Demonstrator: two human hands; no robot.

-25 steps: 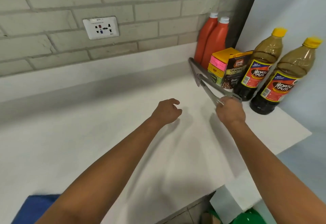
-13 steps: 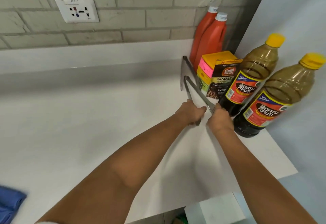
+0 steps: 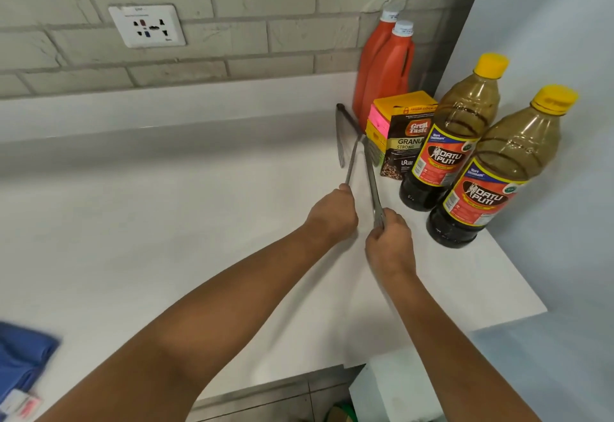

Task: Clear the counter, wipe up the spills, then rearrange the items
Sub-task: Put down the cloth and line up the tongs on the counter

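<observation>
White counter [image 3: 166,238] runs beneath a grey brick wall with a socket plate [image 3: 147,26], seen from the single head view looking down over two bare forearms. At the far right corner stand two orange jugs [image 3: 385,69], a stack of small boxes with a coffee granules pack [image 3: 403,142], and two yellow-capped soy sauce bottles [image 3: 465,132], the nearer one [image 3: 498,172] close to the counter's right edge. A blue cloth [image 3: 23,365] lies at the lower left edge. Two long metal utensils lie or lean just left of the boxes, their long axes running away from the person toward the wall. The left hand [image 3: 332,215] has its fingers curled round the handle of the left utensil [image 3: 351,162], which looks like a thin metal server. The right hand [image 3: 388,242] grips the handle end of the metal tongs [image 3: 372,182], whose far ends reach toward a dark flat blade near the wall. Each hand is already on its own tool, the hands just beside each other. Judging by the task, the coming move is to align or set these tools down beside the boxes; the bottles stand near the right hand and could be knocked.
</observation>
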